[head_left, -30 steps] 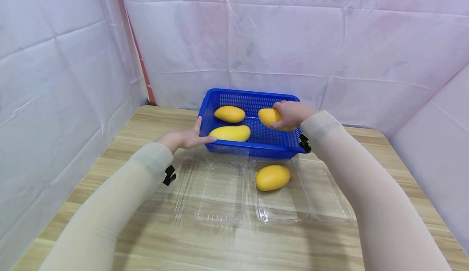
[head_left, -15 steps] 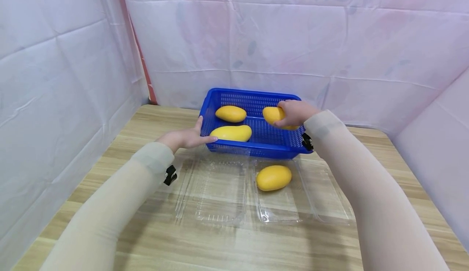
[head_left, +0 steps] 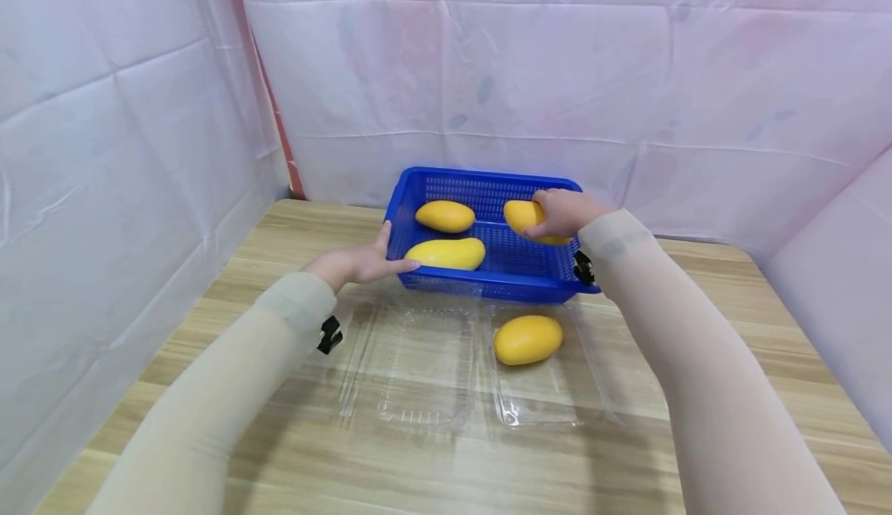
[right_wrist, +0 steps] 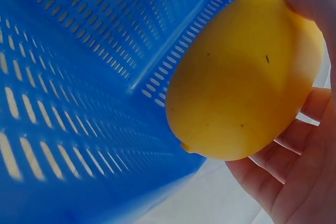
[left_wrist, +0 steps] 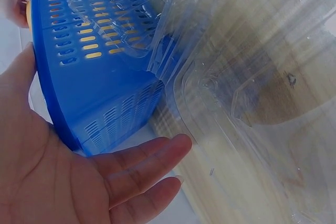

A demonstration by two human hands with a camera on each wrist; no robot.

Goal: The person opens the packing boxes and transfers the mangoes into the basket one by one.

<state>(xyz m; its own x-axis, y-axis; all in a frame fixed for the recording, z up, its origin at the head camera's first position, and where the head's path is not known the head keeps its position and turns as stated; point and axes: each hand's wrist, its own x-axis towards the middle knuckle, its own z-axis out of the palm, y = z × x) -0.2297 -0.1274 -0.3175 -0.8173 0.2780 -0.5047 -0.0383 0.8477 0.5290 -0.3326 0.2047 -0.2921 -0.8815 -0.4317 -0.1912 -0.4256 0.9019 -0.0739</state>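
In the head view a yellow mango (head_left: 521, 216) is gripped by my right hand (head_left: 570, 213) over the right part of the blue plastic basket (head_left: 491, 283). Seen from the right wrist, my thumb lies on top of the mango (right_wrist: 244, 77) and the fingers curl beneath it. Two more mangoes, one at the back (head_left: 444, 217) and one at the front (head_left: 447, 254), lie in the basket's left half. My left hand (head_left: 362, 262) rests at the basket's left front corner. The left wrist view shows its fingers (left_wrist: 142, 174) loosely extended below the rim, holding nothing.
Clear plastic clamshell boxes (head_left: 427, 414) stand on the wooden table (head_left: 418, 476) in front of the basket. One mango (head_left: 528, 340) lies in the right-hand box. White sheeting (head_left: 543, 73) hangs behind the table and along both sides.
The right hand has shifted slightly to the right with the mango. The left hand keeps its place at the basket corner. The whole head view has drifted a little.
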